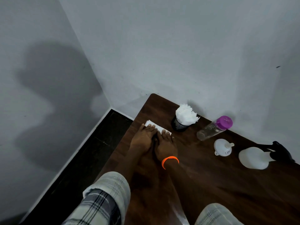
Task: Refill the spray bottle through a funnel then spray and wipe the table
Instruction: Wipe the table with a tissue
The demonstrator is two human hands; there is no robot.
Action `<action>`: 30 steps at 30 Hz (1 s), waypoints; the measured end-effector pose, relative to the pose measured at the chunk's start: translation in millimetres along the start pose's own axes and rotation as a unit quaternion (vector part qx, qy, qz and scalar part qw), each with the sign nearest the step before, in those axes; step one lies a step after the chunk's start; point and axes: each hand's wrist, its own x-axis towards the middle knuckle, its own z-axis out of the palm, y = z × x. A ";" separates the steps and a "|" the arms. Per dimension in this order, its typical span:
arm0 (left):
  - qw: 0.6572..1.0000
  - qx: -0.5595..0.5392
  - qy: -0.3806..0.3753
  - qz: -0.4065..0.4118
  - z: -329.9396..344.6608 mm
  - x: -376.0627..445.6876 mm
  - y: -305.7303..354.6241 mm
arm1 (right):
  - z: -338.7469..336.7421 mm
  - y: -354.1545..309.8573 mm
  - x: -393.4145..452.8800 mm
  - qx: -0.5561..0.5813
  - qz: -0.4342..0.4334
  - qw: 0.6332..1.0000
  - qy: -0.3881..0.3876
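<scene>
Head view shows both my hands laid flat on a folded white tissue (156, 127) near the table's (211, 184) far left corner. My left hand (143, 138) and right hand (165, 144) lie side by side, fingers straight and pressing down. Just right of the tissue stands a black mesh cup (179, 125) stuffed with tissues. Further right of it lie a clear bottle (212, 129) with a purple cap, a white funnel (223, 146), and the spray bottle (254, 157) on its side.

Dim, soft overall; big person-shaped shadow on pale grey left wall (48, 98), faint glare streak on dark wooden table (178, 213), wide-angle edge bending.
</scene>
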 end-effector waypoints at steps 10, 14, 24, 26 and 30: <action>0.999 0.010 0.005 -0.042 16.9 -100.6 -22.0 | 35.6 -45.1 -73.0 0.019 -0.066 0.997 -0.017; 0.998 0.009 0.005 -0.054 35.5 -142.0 -28.8 | 46.4 -57.5 -106.1 0.005 -0.087 0.995 -0.041; 0.992 0.008 0.029 -0.121 83.8 -246.9 -7.4 | 86.3 -74.9 -189.5 -0.023 -0.138 0.988 -0.070; 0.991 -0.010 0.035 -0.129 92.2 -264.9 2.9 | 90.8 -71.1 -208.7 -0.032 -0.152 0.985 -0.070; 0.988 -0.035 0.029 -0.145 111.0 -297.7 26.6 | 102.8 -61.5 -245.4 -0.028 -0.166 0.984 -0.052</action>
